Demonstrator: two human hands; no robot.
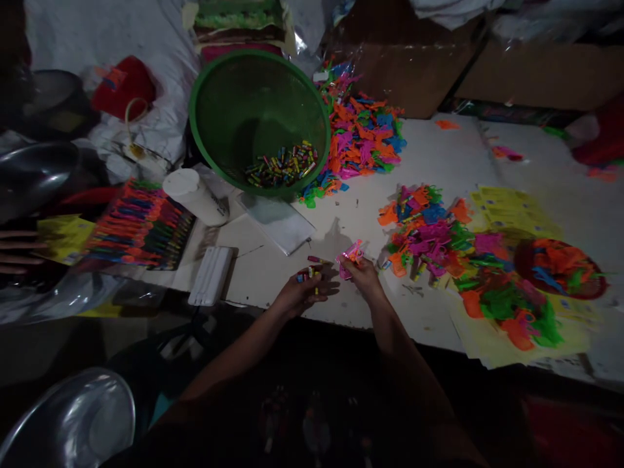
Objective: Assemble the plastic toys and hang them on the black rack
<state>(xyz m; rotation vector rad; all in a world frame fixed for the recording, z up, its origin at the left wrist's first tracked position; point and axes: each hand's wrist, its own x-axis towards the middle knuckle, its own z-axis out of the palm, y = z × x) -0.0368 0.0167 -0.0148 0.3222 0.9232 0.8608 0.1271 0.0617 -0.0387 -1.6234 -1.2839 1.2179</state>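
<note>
My left hand (303,291) is curled around several small, bright-coloured cylinders (312,273); their exact kind is too small to tell. One more cylinder (318,260) lies on the white table just beyond those fingers. Close by on the right, my right hand (361,274) pinches a pink plastic piece (349,257) just over the tabletop; its shape is partly covered by the fingers. To the right of that hand spreads a pile of colourful plastic pieces (429,237), with some cylinders among them.
A green basin (195,123) with many small cylinders stands behind my hands, beside a large heap of plastic pieces (363,140). At left are a white bottle (195,196), a white power strip (210,276) and another person's hand (19,252). A red bowl (597,286) sits right.
</note>
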